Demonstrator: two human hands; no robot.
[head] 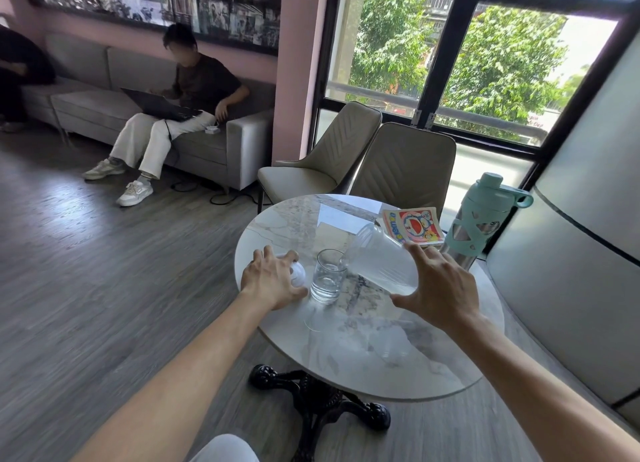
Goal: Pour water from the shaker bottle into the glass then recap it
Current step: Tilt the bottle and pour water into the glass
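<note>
Nearest us, our right hand (440, 288) is gripping the tilted shaker bottle (381, 261) around its wide base, mouth resting over the rim of the glass (327, 276) near the desk's (398, 364) centre. Our left hand (272, 278) is closing over the white cap (298, 274) toward the left edge. We are judging the bottle light, thin-walled plastic, likely to flex and slip when wet; holding mid-body seems safer. The glass is fragile and tippable. A comic book (412, 226) and green flask (479, 219) are crowding the far right edge; the near edge is offering room.
</note>
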